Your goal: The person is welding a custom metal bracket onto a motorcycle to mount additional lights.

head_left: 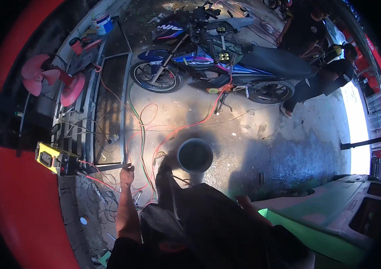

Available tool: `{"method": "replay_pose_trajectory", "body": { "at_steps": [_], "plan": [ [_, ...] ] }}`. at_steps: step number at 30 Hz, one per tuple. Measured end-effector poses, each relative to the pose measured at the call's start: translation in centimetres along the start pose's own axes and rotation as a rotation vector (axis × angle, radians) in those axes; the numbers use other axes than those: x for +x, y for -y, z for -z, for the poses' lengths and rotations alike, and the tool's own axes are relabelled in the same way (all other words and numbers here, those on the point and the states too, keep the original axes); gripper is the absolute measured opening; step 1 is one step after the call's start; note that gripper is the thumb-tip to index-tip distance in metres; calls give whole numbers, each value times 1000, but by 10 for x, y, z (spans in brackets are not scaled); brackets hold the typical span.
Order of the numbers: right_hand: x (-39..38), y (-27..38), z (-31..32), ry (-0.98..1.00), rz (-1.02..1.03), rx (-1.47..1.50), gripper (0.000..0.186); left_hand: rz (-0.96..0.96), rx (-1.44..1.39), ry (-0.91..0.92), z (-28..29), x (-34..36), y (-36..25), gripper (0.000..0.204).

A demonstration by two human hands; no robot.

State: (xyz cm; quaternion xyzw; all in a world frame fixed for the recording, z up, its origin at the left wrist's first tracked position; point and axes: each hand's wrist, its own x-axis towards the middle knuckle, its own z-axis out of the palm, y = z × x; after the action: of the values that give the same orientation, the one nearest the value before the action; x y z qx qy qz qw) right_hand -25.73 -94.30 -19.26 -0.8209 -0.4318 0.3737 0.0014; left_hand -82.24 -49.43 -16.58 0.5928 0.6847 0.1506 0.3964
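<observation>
My left hand [127,175] is closed around the end of a dark flat bar [107,168]. The bar runs left toward a yellow and black box-shaped device [56,160] with red cables. Past my knee, my right hand [247,204] shows only in part beside a pale green panel [284,224]; its fingers are too hidden to read. A round grey bucket [194,156] stands on the concrete just ahead of my foot.
A blue motorcycle [217,62] stands across the far side, with a person [329,80] crouching by its rear wheel. Red and green cables [142,134] snake over the floor. A red fan [38,76] and a paint can [102,23] are at left.
</observation>
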Motion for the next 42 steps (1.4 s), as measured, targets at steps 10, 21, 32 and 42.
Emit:
{"method": "replay_pose_trajectory", "body": {
  "at_steps": [10,21,32,42],
  "plan": [
    [36,168,34,83,-567,457,20,-152,-327,35,11,205,-41,37],
    [70,256,96,146,-149,44,23,-117,-216,-660,185,437,-189,38],
    [46,261,98,107,-595,363,28,288,22,-588,220,599,-231,57],
    [63,273,107,179,-430,80,31,72,-93,-830,220,610,-205,57]
  ]
}}
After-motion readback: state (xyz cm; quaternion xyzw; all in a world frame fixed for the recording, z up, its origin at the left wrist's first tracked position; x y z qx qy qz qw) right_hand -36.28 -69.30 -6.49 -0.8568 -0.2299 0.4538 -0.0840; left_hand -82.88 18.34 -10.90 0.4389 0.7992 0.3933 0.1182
